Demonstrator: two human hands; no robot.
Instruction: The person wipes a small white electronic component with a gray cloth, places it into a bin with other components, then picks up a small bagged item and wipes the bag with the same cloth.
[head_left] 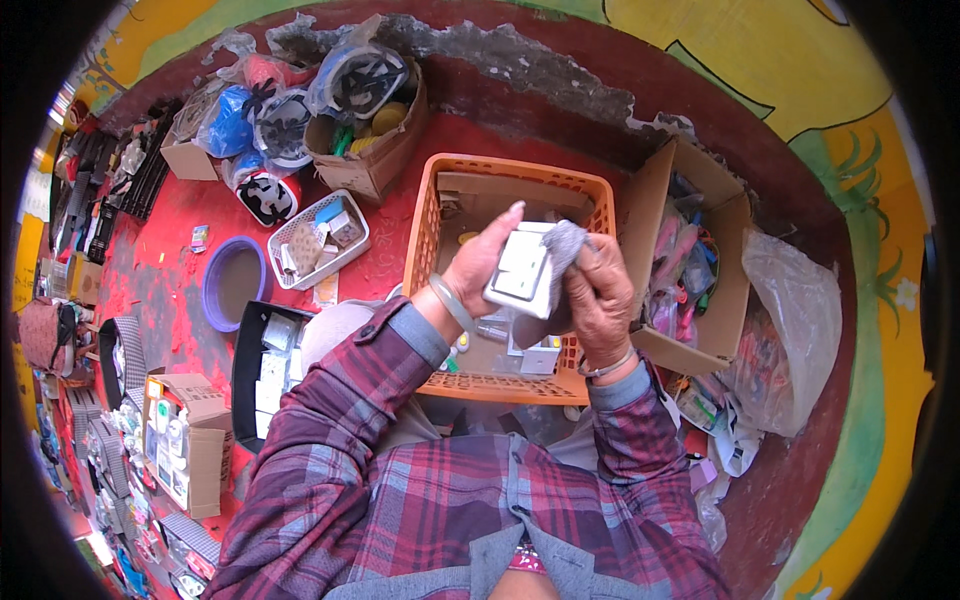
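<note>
Clearly the white switch plate (520,272) is light, stiff plastic, smooth enough to slip, so its edges are the best place to hold it; the left hand (480,265) grips it by its left edge, above the orange basket (425,235), while the right hand (597,290) presses a soft grey cloth (562,245) against its right side. Beyond lie the red floor (400,260), cardboard boxes (375,165) and a yellow painted wall (720,50).

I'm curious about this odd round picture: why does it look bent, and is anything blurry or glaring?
Head view: a fisheye lens bows edges toward a black rim; light is soft and even, without glare; the hands, switch and basket look sharp, while things near the rim are squeezed and small.
</note>
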